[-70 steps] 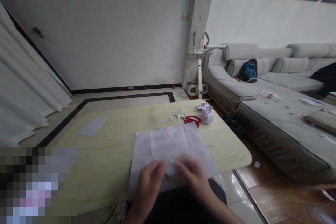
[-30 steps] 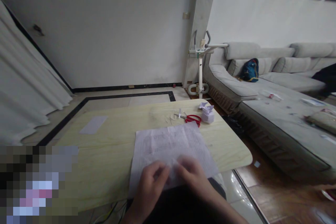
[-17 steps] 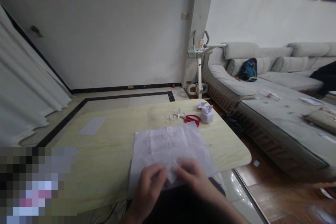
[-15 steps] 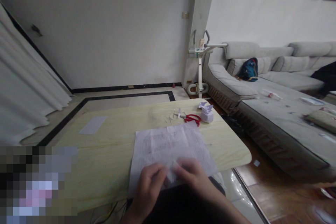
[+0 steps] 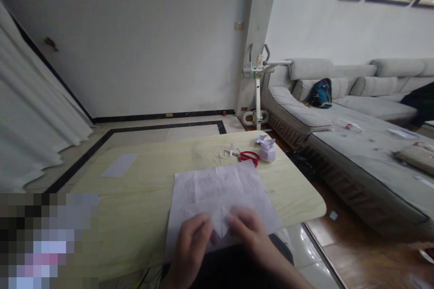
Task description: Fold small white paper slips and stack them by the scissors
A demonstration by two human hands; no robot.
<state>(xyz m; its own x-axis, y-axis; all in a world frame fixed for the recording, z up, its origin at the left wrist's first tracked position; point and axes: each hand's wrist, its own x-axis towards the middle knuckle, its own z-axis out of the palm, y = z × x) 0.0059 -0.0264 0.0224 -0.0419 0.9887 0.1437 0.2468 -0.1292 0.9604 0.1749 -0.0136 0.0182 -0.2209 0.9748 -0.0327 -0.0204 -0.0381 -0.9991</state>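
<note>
Between my two hands is a small folded piece of white paper (image 5: 221, 222), with a crease running down its middle. My left hand (image 5: 194, 235) pinches its left side, and my right hand (image 5: 247, 226) grips its right side; the right fingers are slightly blurred. Underneath lies a large creased printed sheet (image 5: 217, 185), spread over the near edge of the table. Beyond that sheet are red-handled scissors (image 5: 249, 157), with thin paper scraps (image 5: 220, 156) around the blades. Folded paper pieces (image 5: 267, 150) sit in a little pile to the right of the scissors.
The pale wooden table (image 5: 142, 207) has a rounded right corner. A blank white paper rectangle (image 5: 120, 165) lies on its left part. To the right stands a grey sofa (image 5: 359, 162) with a blue backpack (image 5: 320, 93). White exercise equipment (image 5: 258, 86) stands behind the table.
The folded paper now shows more openly between my hands, its middle crease plain. My hands stay in nearly the same place. The view has tilted up slightly.
</note>
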